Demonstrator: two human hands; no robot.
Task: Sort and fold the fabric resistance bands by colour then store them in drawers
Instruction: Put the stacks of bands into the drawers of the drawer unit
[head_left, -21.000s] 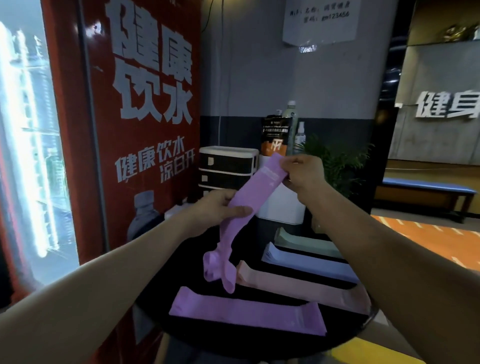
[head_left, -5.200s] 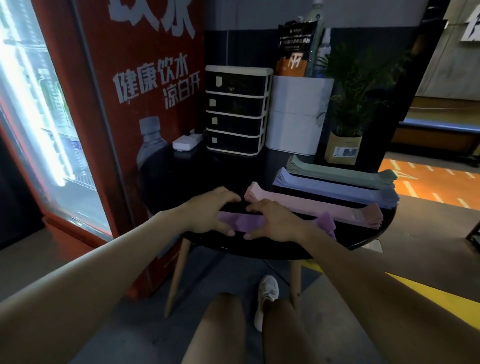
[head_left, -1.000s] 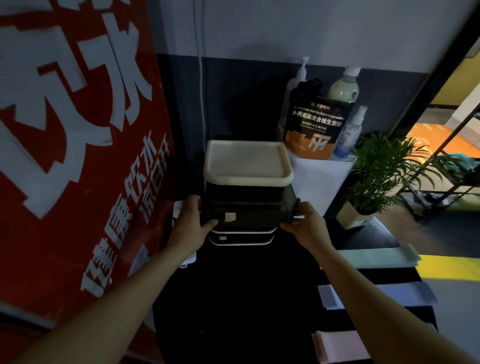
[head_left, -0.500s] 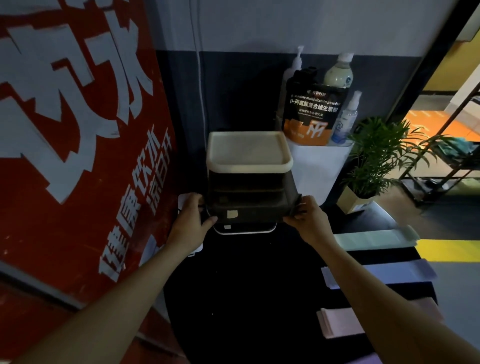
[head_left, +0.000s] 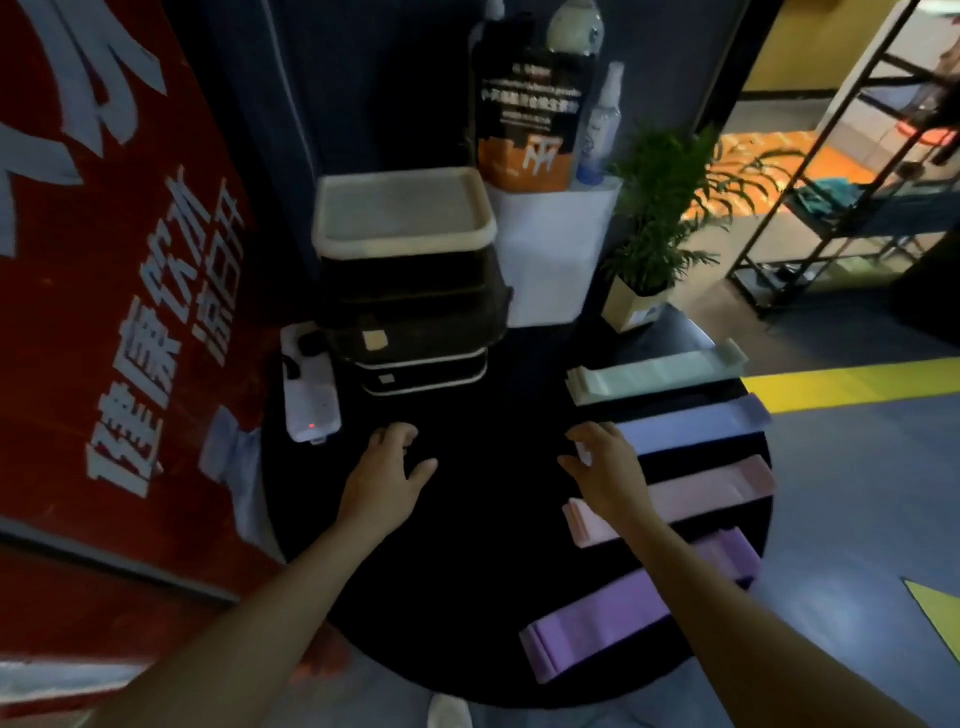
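Four stacks of fabric bands lie in a row on the right of the round black table: mint green, pale blue, pink and purple. A dark drawer unit with a cream top stands at the back, one drawer pulled out toward me. My left hand hovers over the bare table with fingers relaxed and holds nothing. My right hand is spread over the left end of the blue stack, fingertips at its edge.
A white power strip lies left of the drawers. Behind stand a white box with a pouch and bottles, and a potted plant. A red vending machine lines the left; a metal rack is far right.
Both hands have let go of the pulled-out drawer and drawn back toward me. The right hand has moved right to the blue stack. The view has tilted down.
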